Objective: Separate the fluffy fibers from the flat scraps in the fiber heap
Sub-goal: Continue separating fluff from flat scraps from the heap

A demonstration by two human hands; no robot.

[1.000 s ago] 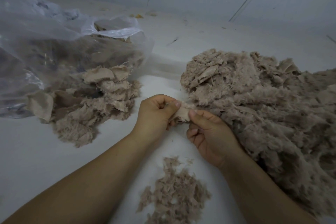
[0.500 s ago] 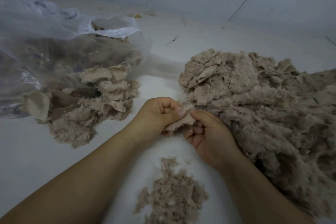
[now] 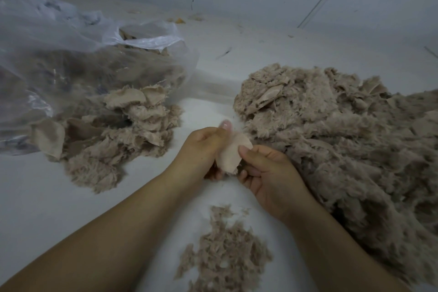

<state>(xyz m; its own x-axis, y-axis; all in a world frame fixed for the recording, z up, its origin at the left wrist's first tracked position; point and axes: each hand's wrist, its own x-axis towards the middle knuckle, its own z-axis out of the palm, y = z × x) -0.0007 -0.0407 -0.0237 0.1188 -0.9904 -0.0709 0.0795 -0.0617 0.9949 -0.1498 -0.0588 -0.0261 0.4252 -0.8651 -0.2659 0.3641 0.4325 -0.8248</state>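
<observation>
Both hands meet over the white worktop (image 3: 35, 208), between two piles. The left hand (image 3: 201, 149) has its fingers curled round the left edge of a pale flat scrap (image 3: 231, 154), thumb raised behind it. The right hand (image 3: 267, 173) pinches the scrap's right edge, thumb on its face and fingers curled beneath. The scrap stands nearly upright between them, clear of the worktop.

The big fiber heap (image 3: 343, 137) lies just right of the hands, touching the right hand's back, with a few flat scraps showing near its top. A small patch of loose fluff (image 3: 225, 253) lies near the front, between the forearms. To the left, well apart, a pile of scraps (image 3: 123, 130) spills from the mouth of a clear plastic bag (image 3: 59, 54).
</observation>
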